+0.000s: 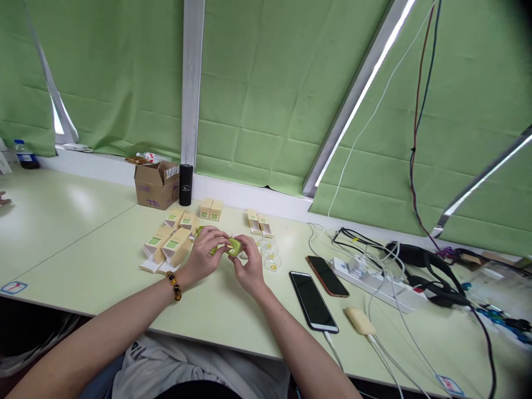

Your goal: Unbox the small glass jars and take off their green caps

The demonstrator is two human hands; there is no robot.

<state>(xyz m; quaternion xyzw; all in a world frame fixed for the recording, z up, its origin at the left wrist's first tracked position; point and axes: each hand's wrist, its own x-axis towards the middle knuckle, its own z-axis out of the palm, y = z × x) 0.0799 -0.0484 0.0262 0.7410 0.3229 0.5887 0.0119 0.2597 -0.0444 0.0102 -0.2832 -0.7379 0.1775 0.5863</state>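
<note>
Above the pale table, my right hand is closed around one side of a small rounded green case. The fingers of my left hand, which wears a beaded bracelet at the wrist, are pinched at the case's left edge. More green pieces show partly behind my left hand. To its left stand several beige cartons with green squares, the nearest carton with its flap open. Just right of my right hand lie several clear little containers with yellow spots.
Two more beige cartons and a pair of opened ones stand farther back. A cardboard box and black tumbler are by the wall. Two phones, the nearer phone charging, a power strip and tangled cables occupy the right.
</note>
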